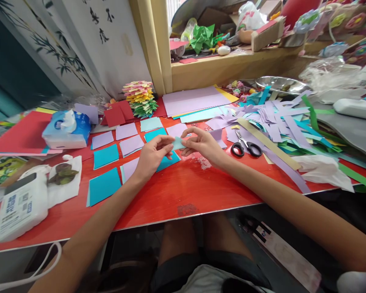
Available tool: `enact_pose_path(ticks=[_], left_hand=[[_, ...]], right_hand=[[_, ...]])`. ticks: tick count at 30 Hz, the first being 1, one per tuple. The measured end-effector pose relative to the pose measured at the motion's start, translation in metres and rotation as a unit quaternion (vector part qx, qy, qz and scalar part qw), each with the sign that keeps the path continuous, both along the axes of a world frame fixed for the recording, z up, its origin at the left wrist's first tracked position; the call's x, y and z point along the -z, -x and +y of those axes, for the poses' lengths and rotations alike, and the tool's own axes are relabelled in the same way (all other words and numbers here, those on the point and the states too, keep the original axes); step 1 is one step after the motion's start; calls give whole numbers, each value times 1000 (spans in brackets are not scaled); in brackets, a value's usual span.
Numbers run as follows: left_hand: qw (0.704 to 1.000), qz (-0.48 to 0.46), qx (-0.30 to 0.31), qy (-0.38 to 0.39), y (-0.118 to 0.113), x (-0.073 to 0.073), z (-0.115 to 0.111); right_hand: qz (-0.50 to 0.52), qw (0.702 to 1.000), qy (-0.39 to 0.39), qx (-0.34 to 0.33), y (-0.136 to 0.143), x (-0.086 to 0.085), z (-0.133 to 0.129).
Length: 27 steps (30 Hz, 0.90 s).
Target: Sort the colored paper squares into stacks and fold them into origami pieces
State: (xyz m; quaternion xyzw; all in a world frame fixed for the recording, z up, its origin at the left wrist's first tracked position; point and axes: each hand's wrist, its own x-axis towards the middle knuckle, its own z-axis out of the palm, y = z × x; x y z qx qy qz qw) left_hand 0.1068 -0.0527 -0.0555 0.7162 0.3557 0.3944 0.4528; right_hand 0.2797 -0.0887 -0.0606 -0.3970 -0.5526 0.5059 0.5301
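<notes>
A small piece of light blue paper (pixel 178 143) is pinched between my two hands above the red table. My left hand (pixel 155 156) grips its left side with thumb and fingers. On the other side, my right hand (pixel 201 145) holds its right edge between thumb and fingertips. Just under my hands lie a teal paper square (pixel 168 162) and a lilac paper square (pixel 176 130). More squares are laid out in rows to the left, among them a teal stack (pixel 105 185) and a lilac stack (pixel 131 145). Black-handled scissors (pixel 246 146) lie right of my right hand.
Paper strips (pixel 274 122) heap up on the right, near a metal dish (pixel 283 84). A layered paper model (pixel 139 99) stands at the back, beside lilac sheets (pixel 195 101). On the left are a tissue pack (pixel 67 129) and a white device (pixel 22 207).
</notes>
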Motion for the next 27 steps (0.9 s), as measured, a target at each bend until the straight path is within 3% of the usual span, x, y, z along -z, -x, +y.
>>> enact_pose_path(ticks=[15, 27], left_hand=[[999, -42, 15, 32, 0, -1, 0], [993, -83, 2, 78, 2, 0, 2]], right_hand=[[14, 1000, -4, 0, -1, 0, 0], [69, 995, 41, -52, -3, 5, 2]])
